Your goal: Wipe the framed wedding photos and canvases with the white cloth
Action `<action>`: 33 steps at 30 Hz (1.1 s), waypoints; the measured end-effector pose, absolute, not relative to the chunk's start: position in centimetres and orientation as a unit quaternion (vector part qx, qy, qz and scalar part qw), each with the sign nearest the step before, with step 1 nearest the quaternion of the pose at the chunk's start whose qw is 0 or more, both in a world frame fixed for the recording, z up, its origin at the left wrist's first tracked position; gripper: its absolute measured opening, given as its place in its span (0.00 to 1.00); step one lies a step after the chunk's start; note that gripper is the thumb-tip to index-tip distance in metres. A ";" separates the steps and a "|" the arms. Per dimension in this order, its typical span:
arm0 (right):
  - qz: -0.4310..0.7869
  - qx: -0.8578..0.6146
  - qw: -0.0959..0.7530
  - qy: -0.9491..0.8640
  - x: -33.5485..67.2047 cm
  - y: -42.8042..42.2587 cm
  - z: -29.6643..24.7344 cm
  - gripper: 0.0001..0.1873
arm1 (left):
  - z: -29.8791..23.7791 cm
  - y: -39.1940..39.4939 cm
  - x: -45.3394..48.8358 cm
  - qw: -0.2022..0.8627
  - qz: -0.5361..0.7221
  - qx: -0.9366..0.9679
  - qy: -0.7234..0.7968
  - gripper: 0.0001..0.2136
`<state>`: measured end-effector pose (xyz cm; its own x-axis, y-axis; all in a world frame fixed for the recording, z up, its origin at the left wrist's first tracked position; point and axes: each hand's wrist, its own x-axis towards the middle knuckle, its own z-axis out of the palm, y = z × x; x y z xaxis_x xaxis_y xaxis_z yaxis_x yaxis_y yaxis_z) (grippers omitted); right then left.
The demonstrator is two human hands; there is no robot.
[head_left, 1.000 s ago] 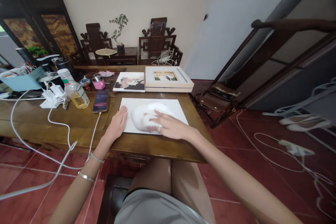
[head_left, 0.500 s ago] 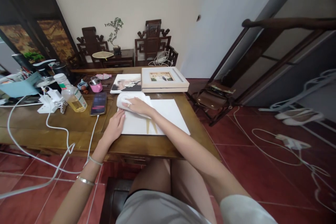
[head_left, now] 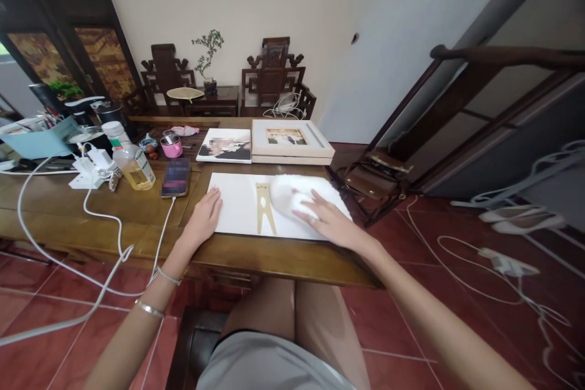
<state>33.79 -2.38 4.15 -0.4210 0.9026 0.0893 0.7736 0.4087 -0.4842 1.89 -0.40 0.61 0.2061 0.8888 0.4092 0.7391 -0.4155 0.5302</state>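
Note:
On the table lies a flat white board (head_left: 235, 207) with a gold, two-legged shape (head_left: 264, 207) in its middle. My left hand (head_left: 205, 213) rests flat, fingers stretched, on the board's left edge. A fluffy white cloth (head_left: 290, 192) covers much of the board's right half, bunched under my right hand (head_left: 326, 216). The right fingers are bent into the cloth and hold it against the board; part of the cloth hangs past the board's right side. Motion blurs the cloth and the right fingers a little.
Behind the board are a picture panel (head_left: 223, 145) and a framed picture (head_left: 292, 140). Left stand a charging phone (head_left: 175, 178), a bottle of yellow liquid (head_left: 134, 161), a pink cup (head_left: 171, 145) and a power strip (head_left: 86, 172). A white cable (head_left: 121, 237) hangs off the table's front.
My right hand has swept the cloth from the board's left side to its right, uncovering the gold shape. My left hand stays at the left edge. The view has shifted slightly.

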 end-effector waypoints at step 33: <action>0.271 -0.362 0.122 -0.883 30.4 -7.9 7.1 0.19 | 0.9 -0.7 1.7 0.120 0.345 0.765 0.530 0.21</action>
<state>30.36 -7.92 7.06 -0.7078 0.7061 0.0190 0.5740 0.5906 -0.5672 1.73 -0.74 0.88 0.2005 0.8938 0.4011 0.7290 -0.4096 0.5485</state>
